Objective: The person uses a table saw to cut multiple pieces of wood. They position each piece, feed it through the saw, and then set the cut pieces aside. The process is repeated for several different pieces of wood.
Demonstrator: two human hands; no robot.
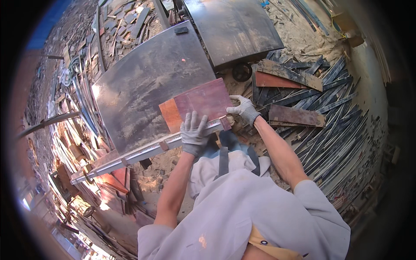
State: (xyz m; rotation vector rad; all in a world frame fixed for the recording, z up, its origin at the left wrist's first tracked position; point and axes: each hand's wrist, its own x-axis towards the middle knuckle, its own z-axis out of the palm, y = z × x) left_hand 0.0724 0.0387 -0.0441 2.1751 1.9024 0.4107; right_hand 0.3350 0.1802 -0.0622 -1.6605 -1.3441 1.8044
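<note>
A reddish-purple plywood board (203,100) lies on the dark metal table (143,78), along its near edge. At its left end is an orange section (170,116); I cannot tell if it is a separate piece. My left hand (194,133), in a grey-white glove, rests with fingers spread on the board's near edge, over a metal rail with a measuring scale (149,150). My right hand (245,110), gloved too, grips the board's right end by the near corner, thumb and fingers against the edge. A small reddish block (225,123) sits at the rail's right end.
A second metal table (236,30) stands beyond, with a dark round wheel (242,72) under its edge. Long dark strips (329,130) and offcut boards (297,116) are piled at the right. More wood scraps (115,182) lie at the left, below the rail.
</note>
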